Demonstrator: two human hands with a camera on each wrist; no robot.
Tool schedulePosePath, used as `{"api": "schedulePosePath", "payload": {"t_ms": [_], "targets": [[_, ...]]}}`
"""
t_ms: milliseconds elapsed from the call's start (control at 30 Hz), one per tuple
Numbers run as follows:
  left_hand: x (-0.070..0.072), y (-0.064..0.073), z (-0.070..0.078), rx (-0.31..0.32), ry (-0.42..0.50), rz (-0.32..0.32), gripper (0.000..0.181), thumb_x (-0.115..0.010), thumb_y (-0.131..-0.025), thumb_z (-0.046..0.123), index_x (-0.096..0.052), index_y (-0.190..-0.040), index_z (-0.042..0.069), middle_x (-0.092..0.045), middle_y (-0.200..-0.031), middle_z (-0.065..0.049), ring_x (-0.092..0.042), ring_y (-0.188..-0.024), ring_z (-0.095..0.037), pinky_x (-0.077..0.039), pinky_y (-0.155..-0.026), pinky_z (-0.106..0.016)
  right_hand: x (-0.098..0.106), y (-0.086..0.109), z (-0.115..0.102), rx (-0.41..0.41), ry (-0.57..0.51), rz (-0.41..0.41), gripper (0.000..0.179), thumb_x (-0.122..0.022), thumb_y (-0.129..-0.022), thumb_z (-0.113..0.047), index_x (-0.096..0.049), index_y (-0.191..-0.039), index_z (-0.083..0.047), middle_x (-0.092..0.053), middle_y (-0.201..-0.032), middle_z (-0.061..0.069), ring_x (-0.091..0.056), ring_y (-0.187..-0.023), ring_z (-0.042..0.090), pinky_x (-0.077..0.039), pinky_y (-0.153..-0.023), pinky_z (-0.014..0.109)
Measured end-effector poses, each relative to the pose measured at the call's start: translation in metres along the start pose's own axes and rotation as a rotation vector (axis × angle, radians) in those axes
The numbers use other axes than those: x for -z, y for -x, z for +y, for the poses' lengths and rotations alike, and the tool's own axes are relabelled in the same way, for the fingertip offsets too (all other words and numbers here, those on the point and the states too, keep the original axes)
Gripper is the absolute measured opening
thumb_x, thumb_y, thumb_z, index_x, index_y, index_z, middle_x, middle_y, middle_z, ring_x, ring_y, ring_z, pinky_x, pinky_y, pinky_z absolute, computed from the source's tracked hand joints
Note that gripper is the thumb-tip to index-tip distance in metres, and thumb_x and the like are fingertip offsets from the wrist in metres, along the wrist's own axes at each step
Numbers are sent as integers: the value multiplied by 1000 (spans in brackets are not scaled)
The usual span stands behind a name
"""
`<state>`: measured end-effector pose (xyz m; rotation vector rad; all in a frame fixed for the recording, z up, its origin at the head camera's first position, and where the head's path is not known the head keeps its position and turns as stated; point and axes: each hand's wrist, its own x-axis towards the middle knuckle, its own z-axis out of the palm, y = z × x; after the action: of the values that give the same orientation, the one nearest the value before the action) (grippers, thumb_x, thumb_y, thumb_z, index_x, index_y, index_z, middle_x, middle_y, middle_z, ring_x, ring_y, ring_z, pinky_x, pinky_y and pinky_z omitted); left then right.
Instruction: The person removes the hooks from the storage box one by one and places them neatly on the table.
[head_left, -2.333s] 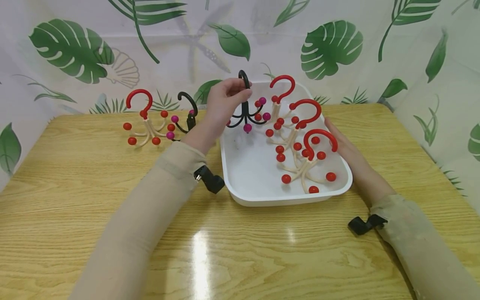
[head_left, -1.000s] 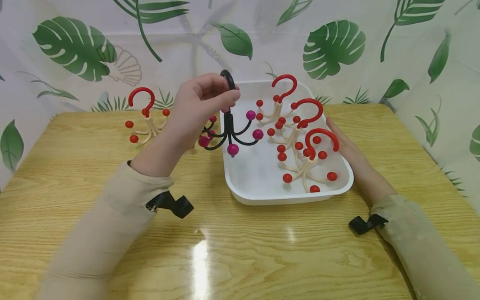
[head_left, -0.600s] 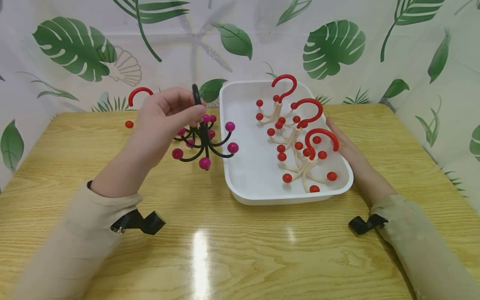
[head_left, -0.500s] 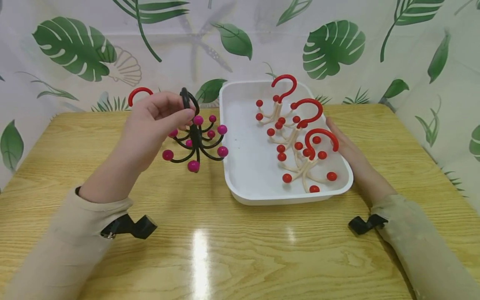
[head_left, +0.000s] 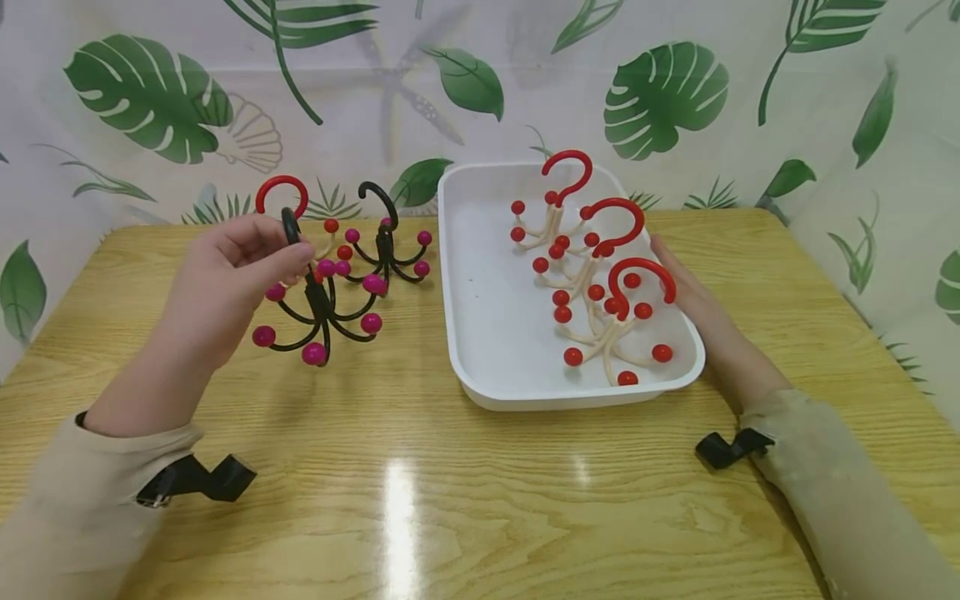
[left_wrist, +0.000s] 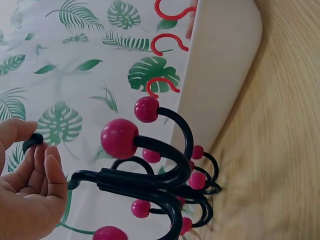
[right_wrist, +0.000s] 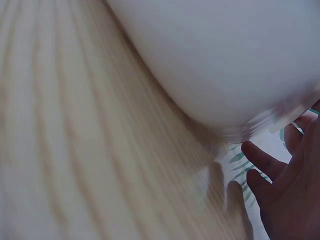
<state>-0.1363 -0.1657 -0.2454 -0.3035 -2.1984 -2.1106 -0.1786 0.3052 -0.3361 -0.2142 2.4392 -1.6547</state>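
While left grip (head_left: 221, 287) pinches a black hanger (head_left: 318, 302) | right grip (head_left: 686, 292) rests spread by tub (head_left: 495, 329) | apparently placing (next likely needs level lowering)

Black hook rack (head_left: 318, 303) (pink-balled), aloft

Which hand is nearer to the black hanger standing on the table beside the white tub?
Left. The left hand grips another black hanger, in front and left of the standing black hanger. The right hand is across the white tub, at its right side.

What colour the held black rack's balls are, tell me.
Magenta balls, clearest in the left wrist view.
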Motion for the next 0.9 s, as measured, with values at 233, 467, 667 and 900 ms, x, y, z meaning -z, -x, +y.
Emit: {"api": "schedulePosePath", "payload": {"t_ms": [233, 467, 667, 900], "targets": [[14, 3, -8, -7, -33, 15, 19, -68, -81, 14, -61, -91, -1, -57, -81, -5, -51, -75, -19, -44, -68, -24, -1, 1, -3, -14, 31, 10, 53, -37, -94, -43, -9, -140, -49, -3, -149, -19, 6, -139, 13, -9, -108, 55], [28, 1, -13, 16, -63, 35, 22, -68, -82, 15, -63, -97, 0, -59, -82, -3, -53, -75, -19, -44, -67, -22, -1, 1, -2, -20, 17, 7, 54, -38, -94, -43, -9, -139, -49, -2, -149, -19, 7, -139, 13, -9, -108, 54], [39, -1, -16, 41, -198, 73, 27, -67, -82, 20, -64, -103, 4, -62, -87, 1, -55, -79, -16, -42, -64, -21, 0, 2, -2, -15, 2, -1, 54, -37, -94, -42, -9, -140, -48, -3, -150, -18, 5, -139, 13, -11, -108, 53], [46, -5, -19, 92, -350, 89, 33, -63, -84, 30, -63, -109, 8, -62, -90, 8, -53, -84, -12, -41, -71, -20, -1, 1, -3, -19, -8, -2, 53, -37, -94, -43, -10, -139, -49, -3, -150, -18, 5, -139, 13, -12, -108, 53]]}}
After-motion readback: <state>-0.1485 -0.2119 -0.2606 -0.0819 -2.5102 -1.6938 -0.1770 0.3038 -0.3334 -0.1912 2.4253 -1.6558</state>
